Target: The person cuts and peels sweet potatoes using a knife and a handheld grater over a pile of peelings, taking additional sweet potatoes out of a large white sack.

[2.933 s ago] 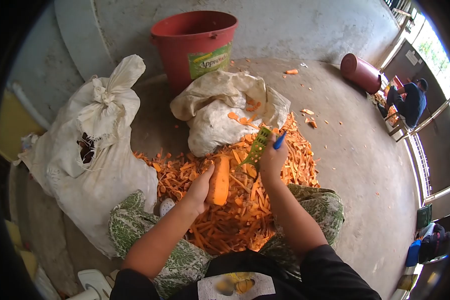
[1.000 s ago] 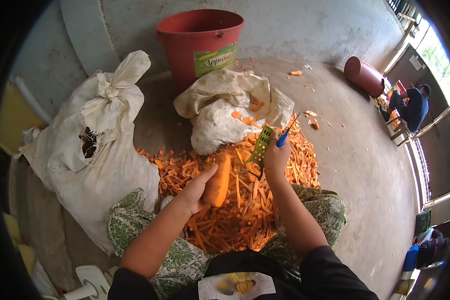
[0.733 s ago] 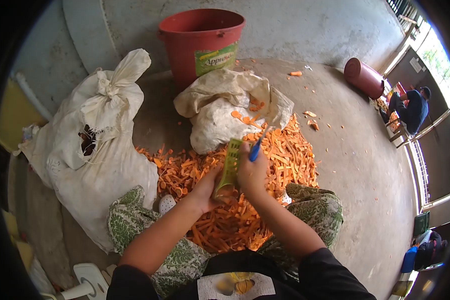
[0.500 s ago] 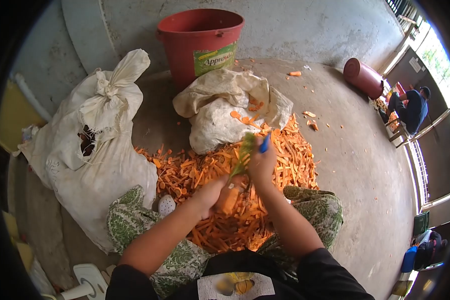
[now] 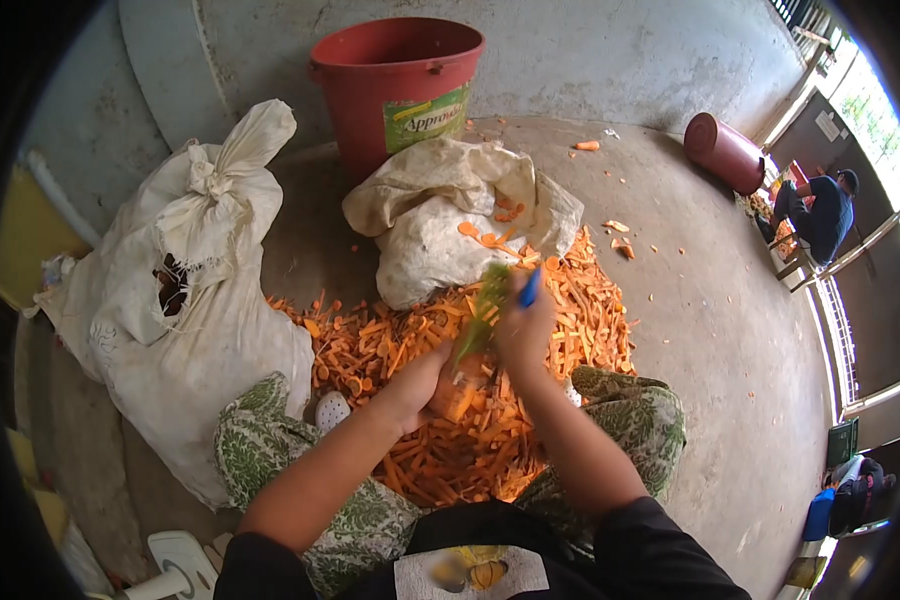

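Carrot (image 5: 457, 400): just below the middle of the frame, inside the grip of the left hand (image 5: 414, 388); jutting out on the frame's right side of the fingers, partly blurred.
Left hand: wrapped round the carrot, pinching it from the left.
Green peeler (image 5: 483, 312): blurred, slanting down and left to the carrot's upper end; too smeared to say whether touching.
Right hand (image 5: 524, 335): above and right of the carrot; grip closed round the green peeler, with a blue handle (image 5: 530, 287) poking up beside it.
Orange peelings (image 5: 592, 305): heaped beneath both hands, across the centre.
Slumped sack (image 5: 420, 262): above centre, leaning into the heap, some slices lying on it.
Tied sack (image 5: 205, 400): left of frame, knotted on top, torn.
Red bin (image 5: 365, 105): top centre, upright.
Seated person (image 5: 827, 218): upper right, well apart.
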A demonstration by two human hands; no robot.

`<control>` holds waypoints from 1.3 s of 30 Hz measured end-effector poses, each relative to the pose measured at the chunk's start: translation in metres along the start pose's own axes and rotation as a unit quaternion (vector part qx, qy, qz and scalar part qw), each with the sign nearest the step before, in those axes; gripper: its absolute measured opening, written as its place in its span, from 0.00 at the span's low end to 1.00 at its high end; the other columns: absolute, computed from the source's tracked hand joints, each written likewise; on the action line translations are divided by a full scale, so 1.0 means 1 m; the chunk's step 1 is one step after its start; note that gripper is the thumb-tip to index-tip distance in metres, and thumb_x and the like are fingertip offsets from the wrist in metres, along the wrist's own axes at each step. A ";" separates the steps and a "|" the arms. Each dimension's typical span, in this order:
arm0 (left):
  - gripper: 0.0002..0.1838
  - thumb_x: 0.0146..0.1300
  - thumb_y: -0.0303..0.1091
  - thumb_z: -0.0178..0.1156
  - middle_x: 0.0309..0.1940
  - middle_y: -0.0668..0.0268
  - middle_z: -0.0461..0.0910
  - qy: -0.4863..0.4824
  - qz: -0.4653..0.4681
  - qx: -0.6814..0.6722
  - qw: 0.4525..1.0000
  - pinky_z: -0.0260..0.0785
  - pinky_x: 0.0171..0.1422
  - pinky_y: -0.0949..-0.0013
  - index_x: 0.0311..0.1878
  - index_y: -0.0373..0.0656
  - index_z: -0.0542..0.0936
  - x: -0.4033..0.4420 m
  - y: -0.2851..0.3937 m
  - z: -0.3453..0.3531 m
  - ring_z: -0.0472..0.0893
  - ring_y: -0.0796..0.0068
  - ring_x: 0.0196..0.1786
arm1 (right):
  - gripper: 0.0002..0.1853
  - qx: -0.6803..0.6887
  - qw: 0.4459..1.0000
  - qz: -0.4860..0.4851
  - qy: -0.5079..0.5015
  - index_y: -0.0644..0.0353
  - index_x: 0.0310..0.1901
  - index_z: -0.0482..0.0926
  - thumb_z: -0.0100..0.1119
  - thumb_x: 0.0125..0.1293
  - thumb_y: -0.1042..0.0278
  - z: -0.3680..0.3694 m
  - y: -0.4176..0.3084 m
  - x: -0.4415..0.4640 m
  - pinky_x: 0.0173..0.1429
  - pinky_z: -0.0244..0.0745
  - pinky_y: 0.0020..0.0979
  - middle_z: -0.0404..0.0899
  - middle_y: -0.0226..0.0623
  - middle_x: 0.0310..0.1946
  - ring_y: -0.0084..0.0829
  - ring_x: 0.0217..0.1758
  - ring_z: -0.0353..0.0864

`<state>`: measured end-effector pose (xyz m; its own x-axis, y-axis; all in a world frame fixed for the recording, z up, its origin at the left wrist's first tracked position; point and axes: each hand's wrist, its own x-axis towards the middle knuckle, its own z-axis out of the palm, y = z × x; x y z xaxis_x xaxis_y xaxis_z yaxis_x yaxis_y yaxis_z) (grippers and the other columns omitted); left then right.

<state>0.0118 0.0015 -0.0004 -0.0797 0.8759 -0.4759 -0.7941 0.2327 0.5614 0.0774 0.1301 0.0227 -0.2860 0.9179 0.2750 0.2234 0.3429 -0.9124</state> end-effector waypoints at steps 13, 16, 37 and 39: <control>0.21 0.67 0.51 0.40 0.33 0.68 0.77 -0.071 0.004 0.047 0.996 0.73 0.38 0.73 0.47 0.43 0.71 -0.002 0.001 -0.004 0.78 0.79 0.34 | 0.11 -0.034 0.998 -0.055 -0.017 0.63 0.33 0.71 0.46 0.66 0.64 0.001 -0.001 -0.017 0.26 0.65 0.32 0.73 0.42 0.20 0.30 0.22 0.72; 0.22 0.67 0.51 0.41 0.35 0.66 0.77 0.006 -0.069 0.139 0.988 0.73 0.40 0.71 0.47 0.42 0.71 -0.025 0.008 0.028 0.79 0.77 0.36 | 0.11 0.030 0.995 -0.004 0.099 0.63 0.37 0.76 0.45 0.66 0.66 -0.023 0.004 0.042 0.25 0.66 0.30 0.76 0.39 0.22 0.28 0.22 0.74; 0.24 0.67 0.51 0.39 0.34 0.61 0.76 -0.038 -0.082 0.048 0.995 0.75 0.35 0.64 0.51 0.39 0.68 -0.010 -0.002 0.014 0.78 0.69 0.34 | 0.15 0.065 0.984 0.100 0.135 0.63 0.32 0.72 0.42 0.68 0.61 -0.024 0.027 0.058 0.20 0.62 0.26 0.69 0.30 0.18 0.21 0.16 0.66; 0.24 0.67 0.51 0.40 0.33 0.60 0.76 -0.073 -0.079 -0.041 0.993 0.75 0.35 0.66 0.53 0.38 0.66 -0.006 -0.002 0.006 0.78 0.69 0.33 | 0.15 0.158 0.971 0.147 0.100 0.64 0.30 0.71 0.42 0.68 0.61 -0.029 0.022 0.051 0.20 0.62 0.26 0.69 0.29 0.18 0.21 0.17 0.67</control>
<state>0.0171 -0.0016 0.0055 0.1331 0.8845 -0.4471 -0.8366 0.3421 0.4278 0.0945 0.1904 0.0257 -0.0589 0.9982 0.0126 -0.0378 0.0103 -0.9992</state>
